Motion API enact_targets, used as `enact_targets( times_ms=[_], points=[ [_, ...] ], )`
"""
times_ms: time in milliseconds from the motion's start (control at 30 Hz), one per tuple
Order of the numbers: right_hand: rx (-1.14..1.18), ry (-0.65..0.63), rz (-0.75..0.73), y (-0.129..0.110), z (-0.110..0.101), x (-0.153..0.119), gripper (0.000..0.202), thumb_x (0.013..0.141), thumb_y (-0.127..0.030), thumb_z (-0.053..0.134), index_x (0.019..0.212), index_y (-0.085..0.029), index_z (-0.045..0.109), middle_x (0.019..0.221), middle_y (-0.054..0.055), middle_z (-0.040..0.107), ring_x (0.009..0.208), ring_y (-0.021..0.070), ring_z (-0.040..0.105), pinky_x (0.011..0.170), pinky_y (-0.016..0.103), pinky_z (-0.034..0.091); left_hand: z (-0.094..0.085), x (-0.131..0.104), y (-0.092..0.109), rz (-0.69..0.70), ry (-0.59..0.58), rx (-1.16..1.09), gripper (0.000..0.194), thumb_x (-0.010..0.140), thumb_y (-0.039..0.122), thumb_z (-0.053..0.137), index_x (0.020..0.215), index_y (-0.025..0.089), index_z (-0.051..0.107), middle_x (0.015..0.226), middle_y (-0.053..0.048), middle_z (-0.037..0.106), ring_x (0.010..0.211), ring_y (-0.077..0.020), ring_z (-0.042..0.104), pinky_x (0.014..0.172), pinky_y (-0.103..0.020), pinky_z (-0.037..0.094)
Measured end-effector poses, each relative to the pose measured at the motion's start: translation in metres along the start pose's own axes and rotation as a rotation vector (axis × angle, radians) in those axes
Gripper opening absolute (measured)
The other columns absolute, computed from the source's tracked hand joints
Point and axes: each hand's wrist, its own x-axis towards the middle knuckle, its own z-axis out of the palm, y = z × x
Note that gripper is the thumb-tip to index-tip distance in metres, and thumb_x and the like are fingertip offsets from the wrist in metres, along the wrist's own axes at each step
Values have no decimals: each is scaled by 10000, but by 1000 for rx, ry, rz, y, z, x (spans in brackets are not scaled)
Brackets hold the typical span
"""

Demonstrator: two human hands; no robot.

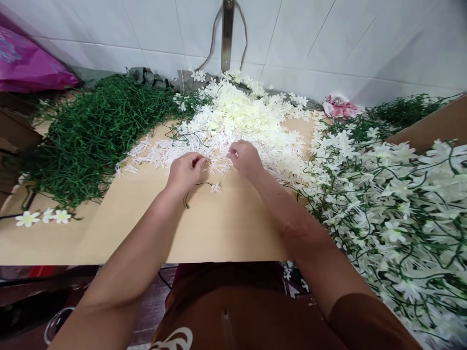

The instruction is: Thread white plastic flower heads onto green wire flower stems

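My left hand (186, 171) is closed in a pinch near the middle of the board (226, 223), at the edge of a strip of thin white pieces (164, 151). A green stem with a small white piece (216, 187) lies just below its fingers, with a short green end sticking out under the hand. To the right, my right hand (245, 156) has its thumb and fingertips pressed together over the white pieces. What either pinch holds is too small to make out. Behind the hands rises a heap of white and pale yellow petals (241, 112).
Green stems (91, 131) are piled at the left, by a pink bag (31, 63). Finished-looking white flowers on stems (401, 214) fill the right side. Loose flowers (27, 218) lie at the far left. A metal bar (227, 39) stands against the tiled wall.
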Motion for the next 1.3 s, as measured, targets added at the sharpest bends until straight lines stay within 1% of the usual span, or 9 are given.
enact_targets(
  times_ms=[133, 233, 367, 667, 767, 1000, 1133, 1233, 1300],
  points=[
    [411, 171, 147, 16, -13, -5, 26, 762, -170, 606, 742, -174, 621, 773, 32, 604, 738, 161, 541, 762, 341, 455, 0, 4, 15, 32, -15, -2, 262, 818, 323, 499, 887, 174, 703, 879, -60, 701, 810, -191, 594, 742, -292, 421],
    [728, 166, 264, 27, -18, -11, 67, 731, -225, 642, 738, -173, 600, 691, -1, 585, 653, 126, 532, 690, 310, 461, 8, 8, 34, 81, -83, -65, 262, 809, 291, 512, 931, 164, 707, 914, -64, 704, 822, -184, 593, 758, -295, 425],
    [943, 146, 260, 34, -19, -22, 203, 698, -330, 687, 811, -179, 611, 667, -22, 586, 635, 105, 540, 666, 286, 470, 29, 15, 62, 81, -183, -269, 310, 803, 263, 538, 1050, 143, 681, 827, -40, 667, 719, -138, 557, 714, -269, 433],
    [950, 126, 259, 32, -28, -37, 404, 579, -400, 811, 751, -218, 493, 642, -53, 553, 590, 79, 500, 585, 243, 438, 54, 21, 91, 47, -221, -526, 161, 754, 198, 603, 887, 135, 667, 694, 4, 608, 630, -97, 508, 648, -246, 418],
    [886, 122, 200, 34, -32, -41, 383, 622, -429, 790, 732, -214, 493, 651, -48, 531, 597, 78, 483, 602, 249, 442, 53, 24, 95, -25, -237, -545, 26, 715, 158, 621, 723, 140, 604, 616, 18, 574, 590, -94, 503, 609, -242, 397],
    [752, 220, 80, 39, -45, -44, 247, 723, -387, 724, 831, -215, 585, 840, 13, 610, 796, 140, 565, 707, 291, 482, 55, 33, 108, -288, -392, -879, 171, 693, 254, 691, 692, 166, 545, 601, 23, 541, 553, -77, 474, 533, -216, 323],
    [704, 372, 151, 50, -51, -43, 138, 780, -331, 659, 743, -211, 603, 762, 6, 620, 708, 130, 549, 707, 313, 484, 64, 45, 108, -234, -361, -740, 147, 732, 276, 662, 700, 163, 573, 616, 17, 528, 573, -89, 453, 564, -230, 337],
    [748, 486, 242, 63, -55, -41, 109, 785, -308, 639, 742, -213, 607, 705, -6, 604, 665, 122, 538, 677, 306, 484, 72, 54, 103, -82, -214, -419, 57, 776, 197, 595, 768, 153, 631, 701, -11, 592, 636, -114, 484, 655, -266, 384],
    [785, 517, 290, 70, -56, -40, 79, 777, -285, 633, 758, -211, 611, 701, -7, 605, 662, 120, 546, 680, 307, 491, 80, 55, 102, 24, -210, -176, 113, 792, 215, 593, 847, 160, 676, 794, -45, 638, 711, -157, 531, 718, -312, 405]
  ],
)
